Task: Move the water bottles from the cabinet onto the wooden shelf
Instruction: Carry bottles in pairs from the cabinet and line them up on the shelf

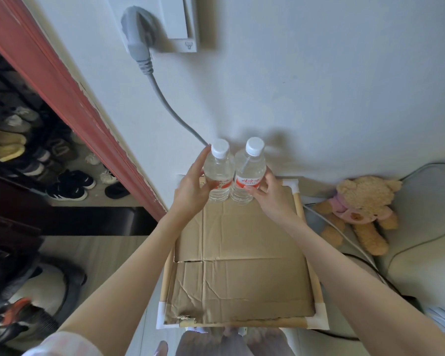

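Note:
Two clear water bottles with white caps and red labels stand upright side by side at the far edge of the wooden shelf, whose top is lined with flattened cardboard. My left hand is wrapped around the left bottle. My right hand grips the right bottle at its label. The bottles' bases touch or nearly touch the cardboard; I cannot tell which. The two bottles press against each other, close to the white wall.
A grey plug and cable run down the wall behind the bottles. A teddy bear lies on a pale sofa to the right. At left, past a red door frame, are shoes on racks. Bags sit on the floor at lower left.

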A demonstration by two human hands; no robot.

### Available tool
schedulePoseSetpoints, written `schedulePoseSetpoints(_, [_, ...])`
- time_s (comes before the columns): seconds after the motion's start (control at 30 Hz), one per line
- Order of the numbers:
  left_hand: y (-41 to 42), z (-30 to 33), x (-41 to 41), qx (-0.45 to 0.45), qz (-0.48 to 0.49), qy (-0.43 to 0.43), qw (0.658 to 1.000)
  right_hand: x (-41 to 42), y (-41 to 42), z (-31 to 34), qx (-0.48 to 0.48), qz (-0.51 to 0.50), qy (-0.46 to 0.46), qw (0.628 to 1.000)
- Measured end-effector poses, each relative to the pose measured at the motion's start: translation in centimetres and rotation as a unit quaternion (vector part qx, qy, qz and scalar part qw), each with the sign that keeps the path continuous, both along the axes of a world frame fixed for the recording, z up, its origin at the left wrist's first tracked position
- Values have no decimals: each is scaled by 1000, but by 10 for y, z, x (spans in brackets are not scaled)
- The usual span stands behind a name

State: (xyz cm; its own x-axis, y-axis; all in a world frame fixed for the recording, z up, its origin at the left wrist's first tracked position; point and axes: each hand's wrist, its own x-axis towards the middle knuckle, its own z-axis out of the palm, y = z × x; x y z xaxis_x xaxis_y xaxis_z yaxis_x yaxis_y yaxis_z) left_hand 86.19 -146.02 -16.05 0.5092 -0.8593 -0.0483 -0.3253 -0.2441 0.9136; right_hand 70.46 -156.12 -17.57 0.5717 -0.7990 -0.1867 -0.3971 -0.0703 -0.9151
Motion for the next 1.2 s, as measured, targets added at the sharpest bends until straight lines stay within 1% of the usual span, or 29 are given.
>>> schedulePoseSetpoints(0.1, [2, -4, -6, -24, 34, 47, 998, -2, 2, 6, -5, 0, -1, 1000])
schedulePoseSetpoints(0.2, [2, -6, -4, -24, 62, 58, 996, 0, 0, 7, -13, 3, 4, 1000])
schedulePoseSetpoints(0.33, [4, -8, -5, -29, 66, 75, 995, 2, 1, 3, -30, -5, 7, 999])
schedulePoseSetpoints(0.5, [8, -19, -8, -35, 71, 88, 993, 6, -5, -11, -12, -7, 8, 1000])
schedulePoseSetpoints(0.63, [16, -33, -13, -22, 51, 80, 995, 1, 0, -20, 24, -34, 0, 999])
schedulePoseSetpoints(0.7, [19, -36, -14, -14, 39, 89, 995, -1, 5, -27, 32, -23, -6, 999])
schedulePoseSetpoints(0.77, [20, -36, -16, -17, 21, 96, 995, 1, 7, -35, 8, -17, 6, 1000])
schedulePoseSetpoints(0.97, [23, -35, -17, -25, -8, 119, 993, 10, 8, -46, -53, -65, 26, 996])
schedulePoseSetpoints(1.2, [24, -36, -16, -39, -24, 127, 991, 14, 10, -53, -76, -92, 20, 993])
